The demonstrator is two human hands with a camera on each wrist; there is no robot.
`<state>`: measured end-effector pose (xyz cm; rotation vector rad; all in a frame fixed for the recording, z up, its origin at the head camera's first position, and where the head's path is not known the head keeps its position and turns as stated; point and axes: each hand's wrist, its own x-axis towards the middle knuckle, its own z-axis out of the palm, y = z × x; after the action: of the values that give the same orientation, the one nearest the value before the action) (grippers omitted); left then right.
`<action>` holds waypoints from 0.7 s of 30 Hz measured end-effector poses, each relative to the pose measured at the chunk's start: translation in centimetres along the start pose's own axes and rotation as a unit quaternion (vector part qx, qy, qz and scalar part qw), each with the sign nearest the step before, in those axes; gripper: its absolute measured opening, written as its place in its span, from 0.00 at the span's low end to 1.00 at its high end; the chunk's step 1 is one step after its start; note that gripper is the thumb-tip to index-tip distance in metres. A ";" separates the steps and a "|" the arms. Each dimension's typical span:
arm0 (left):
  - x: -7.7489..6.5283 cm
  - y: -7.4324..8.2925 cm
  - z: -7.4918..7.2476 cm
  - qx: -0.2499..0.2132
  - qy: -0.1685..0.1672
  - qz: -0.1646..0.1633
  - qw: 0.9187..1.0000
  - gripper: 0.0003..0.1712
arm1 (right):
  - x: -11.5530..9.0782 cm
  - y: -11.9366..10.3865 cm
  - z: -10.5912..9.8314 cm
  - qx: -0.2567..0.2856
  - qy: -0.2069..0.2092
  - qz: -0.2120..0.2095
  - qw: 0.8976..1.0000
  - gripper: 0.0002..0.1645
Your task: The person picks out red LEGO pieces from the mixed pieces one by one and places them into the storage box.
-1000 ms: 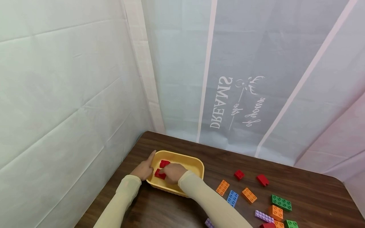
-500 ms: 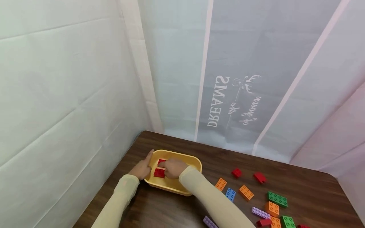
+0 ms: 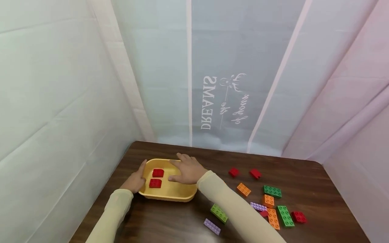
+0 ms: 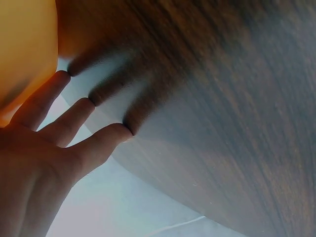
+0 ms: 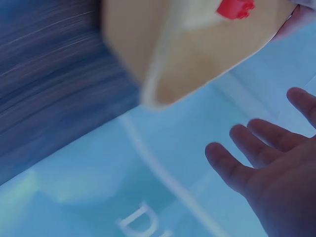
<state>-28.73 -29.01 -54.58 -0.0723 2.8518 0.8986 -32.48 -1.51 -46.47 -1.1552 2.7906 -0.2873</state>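
Observation:
At the left end of a yellow tray (image 3: 170, 197) lie two red toy bricks, the farther brick (image 3: 158, 173) and the nearer brick (image 3: 155, 183). My left hand (image 3: 133, 180) rests on the tray's left rim, thumb at the inner edge and forefinger along the outside. In the left wrist view its other fingers are straight and spread, tips down on the table. My right hand (image 3: 188, 170) is spread above the tray's right part, holding nothing. The right wrist view shows that hand (image 5: 276, 163) with loose, parted fingers, apart from the tray (image 5: 197, 64).
Loose bricks lie on the dark wooden table (image 3: 164, 222) to the right: red bricks (image 3: 255, 173), an orange brick (image 3: 243, 189), green bricks (image 3: 285, 216) and a purple brick (image 3: 212, 226). Grey-white cloth walls (image 3: 164, 101) rise behind and at the left.
My right hand has let go of the red bricks, drawn back to the right and spread its fingers. My left hand has stayed at the rim. The head view has turned right.

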 end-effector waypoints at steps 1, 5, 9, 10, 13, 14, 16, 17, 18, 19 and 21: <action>0.0 -0.1 -0.1 -0.001 0.001 -0.001 1.000 0.47 | -0.4 0.5 -0.2 -0.004 0.004 0.003 1.000 0.52; 0.0 -0.3 -0.4 -0.003 0.006 -0.005 1.000 0.47 | -2.6 2.4 -1.1 -0.004 0.018 0.011 1.000 0.54; -0.2 -0.5 -0.5 -0.001 0.003 -0.007 1.000 0.47 | -5.5 4.3 -1.9 0.007 0.030 0.025 0.999 0.53; -0.2 -0.5 -0.5 -0.002 0.003 -0.005 1.000 0.47 | -6.2 4.8 -2.0 0.009 0.035 0.029 0.999 0.53; -0.3 -0.5 -0.5 -0.001 0.004 0.001 1.000 0.47 | -8.6 6.1 -2.1 0.015 0.052 0.045 0.998 0.53; -0.3 -0.5 -0.5 0.000 0.005 0.002 1.000 0.47 | -9.4 6.6 -2.1 0.018 0.056 0.051 0.997 0.52; -0.4 -0.3 -0.4 0.003 0.001 0.001 1.000 0.47 | -10.9 7.4 -1.8 0.026 0.064 0.062 0.996 0.52; -0.5 -0.3 -0.3 0.004 -0.001 0.000 1.000 0.47 | -11.7 7.8 -1.6 0.028 0.065 0.071 0.995 0.52; -0.6 -0.1 -0.3 0.006 -0.003 -0.001 1.000 0.47 | -12.4 8.2 -1.5 0.030 0.067 0.078 0.994 0.52; -0.6 0.0 -0.2 0.007 -0.005 -0.002 1.000 0.47 | -13.2 8.6 -1.4 0.031 0.069 0.086 0.993 0.52; -0.7 0.2 0.0 0.008 -0.009 -0.001 1.000 0.47 | -14.6 9.4 -1.2 0.034 0.076 0.098 0.992 0.51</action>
<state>-28.08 -28.79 -54.37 -0.0644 2.8423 0.8705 -28.87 15.49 -46.94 -0.8706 2.9703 -0.4650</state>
